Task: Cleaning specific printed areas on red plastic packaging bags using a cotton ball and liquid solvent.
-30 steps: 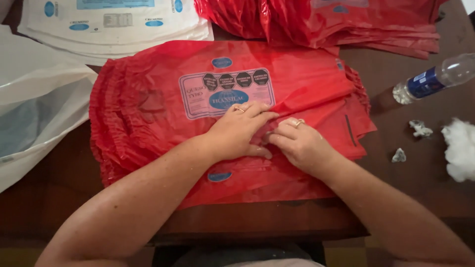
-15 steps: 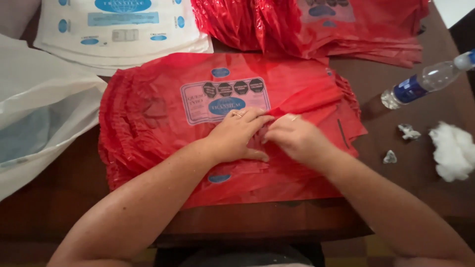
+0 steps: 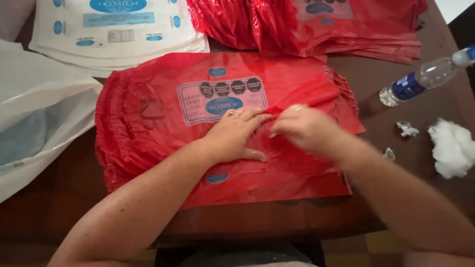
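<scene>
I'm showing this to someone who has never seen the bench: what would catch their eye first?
The stack of red plastic bags spread across the middle of the brown table, with the left hand and right hand pinching the top sheet. More red bags lie behind, white printed bags at far left.

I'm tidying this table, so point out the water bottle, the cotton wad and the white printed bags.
water bottle (image 3: 424,76): head view, on its clear middle.
cotton wad (image 3: 452,148): head view, on its fluffy centre.
white printed bags (image 3: 118,37): head view, on the top bag's face.
</scene>
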